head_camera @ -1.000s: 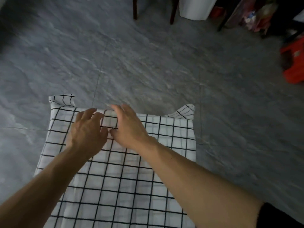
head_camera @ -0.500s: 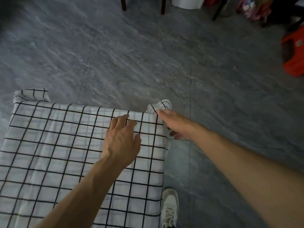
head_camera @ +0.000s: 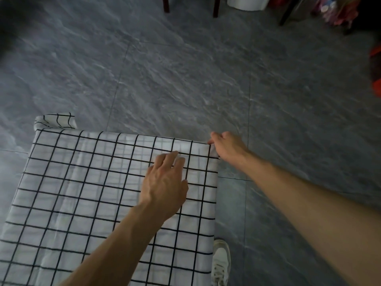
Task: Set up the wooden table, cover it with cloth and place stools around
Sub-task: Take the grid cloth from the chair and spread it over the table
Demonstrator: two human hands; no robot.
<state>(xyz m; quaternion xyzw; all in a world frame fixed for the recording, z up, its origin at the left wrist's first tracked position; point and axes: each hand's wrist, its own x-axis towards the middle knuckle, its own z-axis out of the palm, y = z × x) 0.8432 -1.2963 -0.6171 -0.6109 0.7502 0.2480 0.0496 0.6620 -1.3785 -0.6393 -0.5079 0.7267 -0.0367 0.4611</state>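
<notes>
A white cloth with a black grid (head_camera: 86,199) covers the table top fully, so no wood shows. My left hand (head_camera: 165,186) lies flat on the cloth near its far right part, fingers spread. At the far right corner my right hand (head_camera: 226,146) grips the cloth's corner, fingers curled over the edge. The far left corner of the cloth (head_camera: 55,121) sticks up in a fold.
Grey stone-look floor tiles surround the table. My white shoe (head_camera: 221,263) stands just right of the table. Dark chair legs (head_camera: 166,5) and a white bin (head_camera: 247,3) stand at the far edge. An orange-red stool (head_camera: 376,69) shows at the right border.
My right hand has gone from the middle of the far edge to the far right corner and closed on the cloth there. The raised corner flap now lies down. My left hand followed rightward.
</notes>
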